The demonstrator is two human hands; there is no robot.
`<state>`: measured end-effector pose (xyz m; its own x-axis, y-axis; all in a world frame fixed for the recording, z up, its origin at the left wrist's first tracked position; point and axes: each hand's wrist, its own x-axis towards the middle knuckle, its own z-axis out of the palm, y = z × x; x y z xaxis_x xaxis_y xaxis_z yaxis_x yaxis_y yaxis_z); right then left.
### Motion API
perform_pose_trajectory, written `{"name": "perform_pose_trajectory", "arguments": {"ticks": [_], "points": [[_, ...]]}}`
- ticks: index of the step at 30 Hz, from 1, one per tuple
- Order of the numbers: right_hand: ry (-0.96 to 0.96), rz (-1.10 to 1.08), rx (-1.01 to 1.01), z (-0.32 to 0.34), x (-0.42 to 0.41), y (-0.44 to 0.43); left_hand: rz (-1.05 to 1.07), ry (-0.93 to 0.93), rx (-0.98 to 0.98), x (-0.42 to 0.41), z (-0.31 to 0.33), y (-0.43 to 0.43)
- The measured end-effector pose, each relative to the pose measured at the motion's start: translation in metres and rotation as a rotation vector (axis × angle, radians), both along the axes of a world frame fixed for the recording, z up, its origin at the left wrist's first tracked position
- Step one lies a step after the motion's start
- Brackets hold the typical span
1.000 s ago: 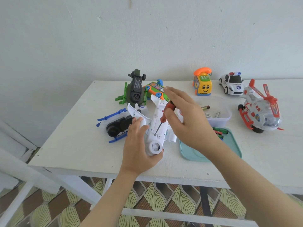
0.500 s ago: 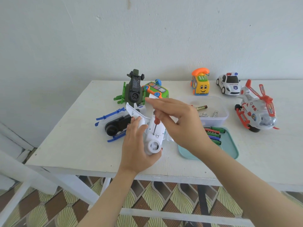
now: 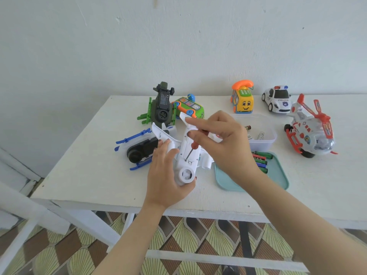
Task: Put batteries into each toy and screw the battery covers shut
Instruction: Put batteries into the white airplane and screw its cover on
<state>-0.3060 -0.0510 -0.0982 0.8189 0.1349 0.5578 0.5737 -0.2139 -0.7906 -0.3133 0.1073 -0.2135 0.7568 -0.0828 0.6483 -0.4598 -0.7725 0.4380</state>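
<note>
Head view: the plane (image 3: 186, 135) lies belly-up just left of the tray (image 3: 280, 175), its nose toward the near table (image 3: 89, 165) edge; whether it rests on the table or is lifted off it cannot be told. The left hand (image 3: 166, 171) grips the plane's nose end from the side away from the tray, fingers curled under the body and thumb against a wing. The right hand (image 3: 226, 143), over the tray's left edge, pinches the red handle of a screwdriver (image 3: 195, 144); the shaft slants down and its tip sits on the plane's belly, on the battery cover.

On the tray lies a row of tools with green, red and blue handles (image 3: 260, 162); a clear tub (image 3: 268, 140) stands just behind the tray with batteries (image 3: 260, 134) in it.

Left of the tray, beyond the plane, a blue and black helicopter (image 3: 141, 150) lies on its side; behind it a green helicopter (image 3: 161, 110) and a green and orange toy (image 3: 188, 107) lie close together. Behind the tray, past the tub, stand a yellow phone car (image 3: 243, 100) and a police car (image 3: 277, 99); right of the tray stands a red and white helicopter (image 3: 309, 128), well apart from the hands.
</note>
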Motion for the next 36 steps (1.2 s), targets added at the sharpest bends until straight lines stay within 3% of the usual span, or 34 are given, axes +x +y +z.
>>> {"name": "perform_pose_trajectory", "arguments": {"ticks": [3, 8, 13, 20, 25, 27, 30, 36], "points": [[-0.16, -0.139, -0.122, -0.007, 0.001, 0.003, 0.005, 0.002, 0.017, 0.001, -0.001, 0.001], [-0.019, 0.117, -0.069, -0.002, 0.001, 0.003, -0.001, -0.002, 0.025, 0.0, 0.0, 0.0], [0.007, 0.172, -0.053, 0.002, 0.0, 0.006, -0.002, 0.022, 0.006, 0.001, 0.001, 0.0], [-0.227, -0.045, -0.197, 0.0, 0.008, 0.013, 0.015, 0.047, 0.004, 0.001, 0.002, 0.0], [-0.344, -0.428, -0.428, 0.0, 0.016, 0.007, 0.007, 0.04, 0.013, 0.001, 0.0, 0.002], [-0.203, -0.477, -0.469, 0.0, 0.017, -0.003, 0.003, 0.032, 0.021, 0.0, 0.0, 0.002], [0.127, -0.328, -0.257, -0.001, 0.013, -0.024, 0.011, 0.037, 0.026, 0.0, 0.0, 0.003], [0.386, -0.22, 0.053, -0.016, -0.005, -0.073, 0.016, 0.071, -0.014, 0.0, -0.002, 0.003]]}}
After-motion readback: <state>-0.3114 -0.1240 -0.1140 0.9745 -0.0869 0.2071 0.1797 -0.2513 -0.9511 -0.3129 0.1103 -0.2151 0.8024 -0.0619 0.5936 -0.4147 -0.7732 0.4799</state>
